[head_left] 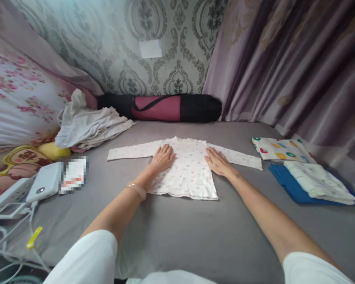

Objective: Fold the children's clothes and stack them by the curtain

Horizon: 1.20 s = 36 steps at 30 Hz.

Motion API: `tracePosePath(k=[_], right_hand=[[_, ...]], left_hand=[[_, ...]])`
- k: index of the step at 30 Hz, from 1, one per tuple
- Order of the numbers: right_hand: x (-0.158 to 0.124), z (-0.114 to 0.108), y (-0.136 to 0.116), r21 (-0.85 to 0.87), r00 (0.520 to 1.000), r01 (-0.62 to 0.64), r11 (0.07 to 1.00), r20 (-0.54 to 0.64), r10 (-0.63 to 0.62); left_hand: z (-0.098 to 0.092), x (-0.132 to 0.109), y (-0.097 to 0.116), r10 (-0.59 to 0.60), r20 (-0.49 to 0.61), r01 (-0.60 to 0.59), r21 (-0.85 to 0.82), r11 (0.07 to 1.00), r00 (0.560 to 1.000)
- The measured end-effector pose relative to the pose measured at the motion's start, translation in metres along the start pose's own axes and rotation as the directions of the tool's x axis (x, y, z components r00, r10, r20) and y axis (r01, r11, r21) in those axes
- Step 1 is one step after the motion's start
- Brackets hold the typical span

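Observation:
A small white long-sleeved shirt (190,169) with a faint print lies spread flat on the grey sheet, its collar away from me and both sleeves stretched out sideways. My left hand (163,158) rests palm down on the shirt's left side near the armpit, fingers extended. On the opposite side, my right hand (218,161) lies flat across the shirt's right edge, just below where the sleeve joins. Neither hand grips the fabric.
Crumpled pale clothes (90,124) lie back left. A black and red long bag (162,107) lines the wall. Folded cloths (283,150) and a blue cloth (288,185) sit right. A power bank (44,182), power strip (10,197) and cables are left.

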State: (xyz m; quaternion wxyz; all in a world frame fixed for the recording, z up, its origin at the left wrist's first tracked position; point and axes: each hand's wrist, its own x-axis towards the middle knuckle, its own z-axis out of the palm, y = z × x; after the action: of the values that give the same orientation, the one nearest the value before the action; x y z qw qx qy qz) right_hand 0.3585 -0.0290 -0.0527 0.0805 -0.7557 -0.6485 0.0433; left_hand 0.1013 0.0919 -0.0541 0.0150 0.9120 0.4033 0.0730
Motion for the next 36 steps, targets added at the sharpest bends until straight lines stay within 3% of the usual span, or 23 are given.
tracePosePath(k=[3, 6, 10, 15, 20, 26, 29, 31, 33, 35, 36], right_hand=[[-0.029, -0.009, 0.0, 0.053, 0.994, -0.031, 0.998, -0.106, 0.037], [-0.069, -0.018, -0.01, 0.09, 0.991, -0.103, 0.991, -0.074, 0.11], [-0.116, -0.024, -0.03, 0.151, 0.988, -0.138, 0.979, 0.092, 0.125], [-0.13, -0.024, -0.045, 0.118, 0.977, -0.192, 0.974, 0.116, 0.178], [-0.123, -0.029, -0.042, 0.153, 0.956, -0.251, 0.956, 0.192, 0.22], [-0.121, -0.037, -0.033, 0.154, 0.936, -0.27, 0.95, 0.274, 0.222], [-0.115, -0.044, -0.033, 0.102, 0.949, -0.239, 0.966, 0.236, 0.209], [-0.102, -0.046, -0.041, 0.058, 0.978, -0.174, 0.983, 0.127, 0.166], [-0.08, -0.041, -0.058, 0.028, 0.999, -0.047, 0.999, -0.003, 0.047], [-0.054, -0.029, -0.078, 0.022, 0.987, 0.148, 0.989, -0.068, -0.146], [-0.041, -0.02, -0.087, 0.024, 0.971, 0.231, 0.973, -0.066, -0.229]], left_hand=[[-0.012, -0.022, 0.0, -0.004, -0.115, 0.001, -0.021, 1.0, 0.993], [-0.02, -0.058, -0.011, -0.15, -0.171, 0.144, -0.043, 0.989, 0.974], [-0.025, -0.108, -0.027, -0.36, -0.059, 0.352, -0.114, 0.929, 0.931], [-0.027, -0.14, -0.02, -0.381, 0.032, 0.379, -0.192, 0.905, 0.924], [-0.034, -0.143, -0.017, -0.389, 0.097, 0.401, -0.225, 0.888, 0.916], [-0.042, -0.148, -0.038, -0.318, 0.153, 0.348, -0.24, 0.906, 0.936], [-0.052, -0.146, -0.041, -0.301, 0.114, 0.319, -0.205, 0.925, 0.947], [-0.055, -0.133, -0.032, -0.242, 0.001, 0.238, -0.182, 0.954, 0.97], [-0.052, -0.111, -0.014, -0.087, -0.098, 0.069, -0.17, 0.983, 0.991], [-0.041, -0.085, 0.008, 0.126, -0.084, -0.14, -0.19, 0.972, 0.989], [-0.034, -0.073, 0.018, 0.181, -0.07, -0.19, -0.168, 0.967, 0.981]])
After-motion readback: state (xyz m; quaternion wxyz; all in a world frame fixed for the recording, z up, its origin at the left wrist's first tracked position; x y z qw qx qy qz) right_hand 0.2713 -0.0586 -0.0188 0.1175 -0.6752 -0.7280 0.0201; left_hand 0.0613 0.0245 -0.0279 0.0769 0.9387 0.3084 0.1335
